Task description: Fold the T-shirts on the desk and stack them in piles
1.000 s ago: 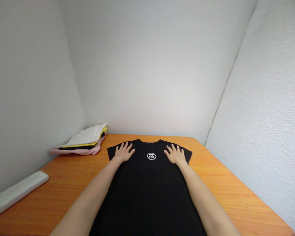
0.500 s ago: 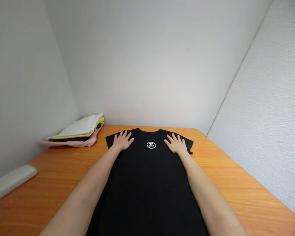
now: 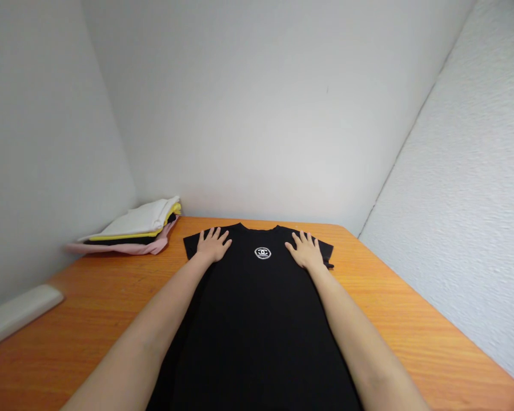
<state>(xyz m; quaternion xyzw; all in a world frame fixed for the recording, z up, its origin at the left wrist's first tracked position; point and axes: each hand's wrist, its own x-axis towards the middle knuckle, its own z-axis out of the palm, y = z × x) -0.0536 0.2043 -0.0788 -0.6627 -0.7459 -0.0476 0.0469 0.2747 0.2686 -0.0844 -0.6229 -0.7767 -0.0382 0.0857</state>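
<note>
A black T-shirt point(image 3: 257, 319) with a small round white logo point(image 3: 262, 253) lies spread flat on the orange wooden table point(image 3: 411, 319), collar at the far end. My left hand point(image 3: 213, 245) rests flat on its left shoulder, fingers spread. My right hand point(image 3: 305, 252) lies flat on its right shoulder, fingers spread too. Both palms press on the cloth and hold nothing. The right sleeve edge by my right hand looks slightly bunched.
A stack of folded clothes point(image 3: 132, 234), white on top with yellow, black and pink below, sits in the far left corner. A long white bar point(image 3: 17, 311) lies along the left wall. White walls close in at the back and on both sides.
The view shifted a little between the earliest frame and now. My hands stayed on the shirt's shoulders; the right hand drew slightly inward and the right sleeve edge gathered a little.
</note>
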